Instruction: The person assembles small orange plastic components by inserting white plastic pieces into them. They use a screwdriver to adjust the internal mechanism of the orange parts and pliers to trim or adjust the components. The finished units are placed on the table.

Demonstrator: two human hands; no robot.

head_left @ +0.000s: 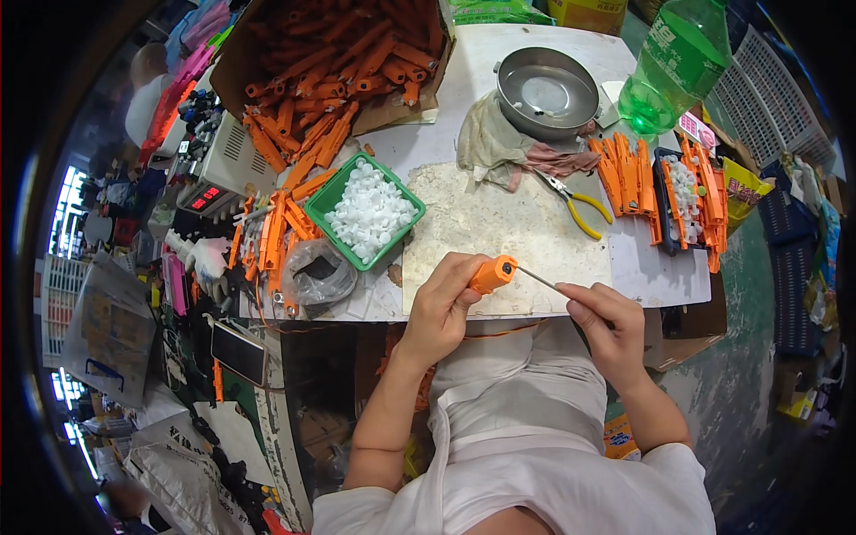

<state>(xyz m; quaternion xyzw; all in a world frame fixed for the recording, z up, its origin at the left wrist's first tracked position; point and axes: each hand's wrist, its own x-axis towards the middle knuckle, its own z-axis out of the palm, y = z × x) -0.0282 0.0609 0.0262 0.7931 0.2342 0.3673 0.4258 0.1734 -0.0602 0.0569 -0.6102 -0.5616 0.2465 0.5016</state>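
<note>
Our left hand grips orange part, likely angled for access; our right hand pinches thin rod, probably for fine control.

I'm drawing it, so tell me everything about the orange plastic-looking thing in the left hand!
The orange, chunky, plastic-looking piece points right; its end has a dark, roundish spot. The left hand grips it, hiding the other end. It is near the front edge of the pale, worn tabletop. A thin, metal-looking rod in the right hand reaches toward the spotted end; I can't tell if they touch.
</note>
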